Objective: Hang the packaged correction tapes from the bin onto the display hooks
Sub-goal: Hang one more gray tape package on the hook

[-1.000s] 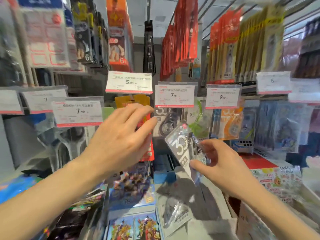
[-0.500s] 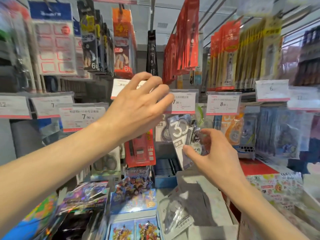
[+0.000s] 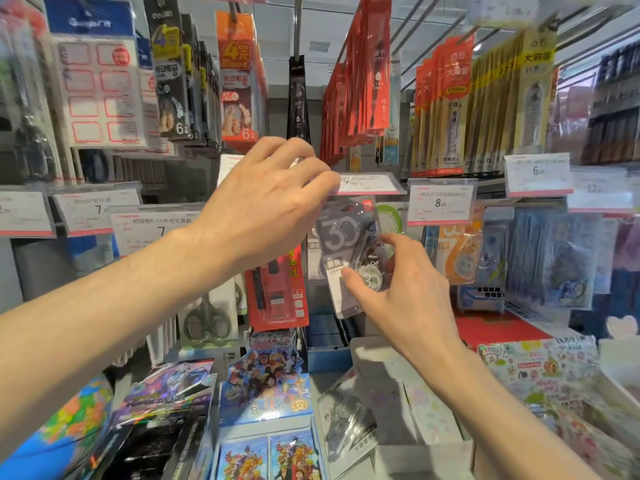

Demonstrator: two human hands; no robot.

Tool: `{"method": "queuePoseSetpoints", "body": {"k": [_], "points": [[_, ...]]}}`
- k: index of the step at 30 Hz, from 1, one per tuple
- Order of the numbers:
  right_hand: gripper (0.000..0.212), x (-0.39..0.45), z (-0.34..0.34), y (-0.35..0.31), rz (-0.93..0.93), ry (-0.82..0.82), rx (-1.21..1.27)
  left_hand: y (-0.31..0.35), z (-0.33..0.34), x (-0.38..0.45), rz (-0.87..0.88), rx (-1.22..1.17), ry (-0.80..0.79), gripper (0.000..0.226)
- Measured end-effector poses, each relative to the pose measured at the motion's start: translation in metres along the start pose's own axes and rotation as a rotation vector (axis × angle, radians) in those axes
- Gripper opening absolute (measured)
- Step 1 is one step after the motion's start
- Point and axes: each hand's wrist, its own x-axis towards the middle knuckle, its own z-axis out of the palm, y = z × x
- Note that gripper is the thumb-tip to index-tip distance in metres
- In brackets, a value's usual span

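**Correction tape held up at the stationery pegs**

A shop display wall fills the view, hung with rows of carded stationery. At 12 o'clock red packets [image 3: 360, 81] hang in a dense row; at 1 o'clock sit yellow and orange packs [image 3: 498, 98]; at 10 o'clock a sheet of red-bordered labels [image 3: 98, 91]. White price tags run across the middle, one reading 8.00 [image 3: 441, 204].

The right hand [image 3: 405, 296] pinches a packaged correction tape [image 3: 346, 251] between thumb and fingers, its grip closed on the lower part of the pack, which stands nearly upright at centre, just under a tilted price tag [image 3: 370, 183]. The left hand [image 3: 266, 209] reaches to that tag, fingers bent, fingertips touching its left edge; whether it lifts or only touches the tag cannot be told.

At 9 o'clock of the pack hang a red carded pen set [image 3: 277, 292] and carded scissors [image 3: 206, 320]. At 6 o'clock a pale bin [image 3: 426, 455] holds another packaged correction tape [image 3: 346, 424] lying tilted. Cartoon-printed packs [image 3: 266, 386] lie at 7 o'clock, a sticker sheet [image 3: 540, 372] at 4 o'clock.
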Motion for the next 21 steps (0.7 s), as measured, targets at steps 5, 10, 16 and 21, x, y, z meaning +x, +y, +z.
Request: {"method": "queuePoseSetpoints", "body": {"k": [5, 10, 16, 21], "points": [[0.065, 0.006, 0.005, -0.004, 0.027, 0.019, -0.001, -0.002, 0.0, 0.0, -0.01, -0.021, 0.01, 0.02], [0.064, 0.011, 0.009, -0.006, 0.035, 0.029, -0.012, -0.002, 0.0, 0.0, -0.026, -0.04, 0.019, 0.019], [0.066, 0.014, 0.013, -0.008, 0.054, 0.011, -0.032, -0.001, 0.001, -0.001, -0.035, -0.047, 0.032, 0.018], [0.052, 0.02, 0.025, -0.007, 0.081, -0.016, -0.045, 0.001, 0.003, -0.002, -0.039, -0.06, 0.052, 0.018]]}}
